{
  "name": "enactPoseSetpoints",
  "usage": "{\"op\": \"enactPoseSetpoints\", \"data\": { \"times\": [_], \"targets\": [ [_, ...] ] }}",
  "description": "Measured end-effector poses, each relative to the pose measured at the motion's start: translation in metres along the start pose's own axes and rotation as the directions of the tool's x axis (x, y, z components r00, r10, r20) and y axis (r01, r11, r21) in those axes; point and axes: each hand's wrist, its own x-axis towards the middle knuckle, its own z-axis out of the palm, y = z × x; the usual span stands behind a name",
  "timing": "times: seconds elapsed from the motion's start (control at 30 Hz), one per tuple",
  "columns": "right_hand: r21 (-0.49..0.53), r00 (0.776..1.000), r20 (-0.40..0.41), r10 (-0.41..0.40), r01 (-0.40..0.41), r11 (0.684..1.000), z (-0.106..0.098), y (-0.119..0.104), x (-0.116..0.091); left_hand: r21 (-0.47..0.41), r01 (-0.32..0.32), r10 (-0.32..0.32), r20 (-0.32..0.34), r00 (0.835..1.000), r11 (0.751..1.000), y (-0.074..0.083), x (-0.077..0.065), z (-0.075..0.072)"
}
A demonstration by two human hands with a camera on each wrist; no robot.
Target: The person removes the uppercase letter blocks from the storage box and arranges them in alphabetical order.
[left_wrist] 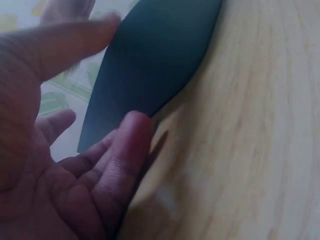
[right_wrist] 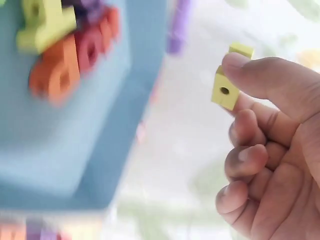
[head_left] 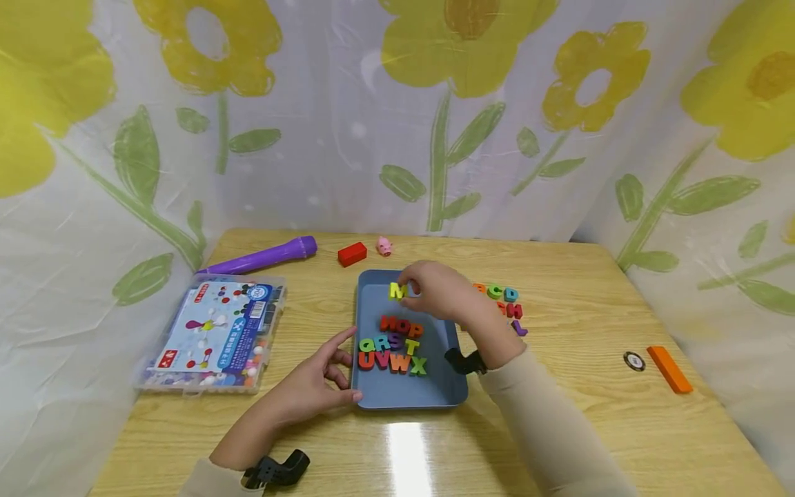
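Note:
My right hand (head_left: 439, 293) pinches a yellow letter M (head_left: 397, 291) between thumb and fingertips, over the far part of the blue-grey tray (head_left: 397, 395). From the right wrist the yellow letter M (right_wrist: 226, 90) shows a small round hole in its side. Inside the tray lie rows of colourful letters, among them a red-orange N (head_left: 388, 323), a purple S (head_left: 395, 340), a yellow T (head_left: 411, 346) and a green X (head_left: 418, 366). At the tray's left side rests my left hand (head_left: 310, 383), fingers spread and thumb near the front corner; the left wrist view shows its fingertips (left_wrist: 134, 130) against the tray wall.
Right of the tray lie more letters, such as a blue D (head_left: 511, 295) and a purple L (head_left: 518, 328), partly behind my right arm. A molecule kit box (head_left: 214, 331), purple microphone (head_left: 263, 257), red block (head_left: 352, 254), pink pig (head_left: 384, 246), round disc (head_left: 634, 361) and orange bar (head_left: 669, 369) surround it.

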Motion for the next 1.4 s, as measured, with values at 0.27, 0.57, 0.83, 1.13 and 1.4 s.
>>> {"op": "enactPoseSetpoints", "data": {
  "times": [0.27, 0.57, 0.83, 1.13, 1.4],
  "targets": [
    [0.100, 0.967, -0.108, 0.232, -0.222, 0.970, -0.003, 0.069, -0.076, 0.046, -0.006, 0.005, 0.022, 1.000, 0.999, 0.005, 0.000, 0.001],
    [0.115, 0.956, -0.040, 0.290, -0.284, 0.952, 0.032, 0.094, -0.097, 0.049, -0.014, 0.012, 0.031, 0.999, 0.999, 0.004, 0.001, -0.001],
    [0.126, 0.961, -0.024, 0.276, -0.271, 0.954, 0.047, 0.092, -0.094, 0.050, -0.006, 0.005, 0.037, 0.999, 0.999, 0.003, -0.001, 0.001],
    [0.084, 0.956, -0.011, 0.293, -0.291, 0.953, 0.050, 0.089, -0.091, 0.054, -0.013, 0.011, 0.034, 0.999, 0.998, 0.003, 0.000, -0.001],
    [0.123, 0.969, -0.052, 0.241, -0.234, 0.964, 0.037, 0.081, -0.098, 0.039, -0.011, 0.009, 0.037, 0.999, 0.999, 0.001, 0.000, 0.000]
  ]
}}
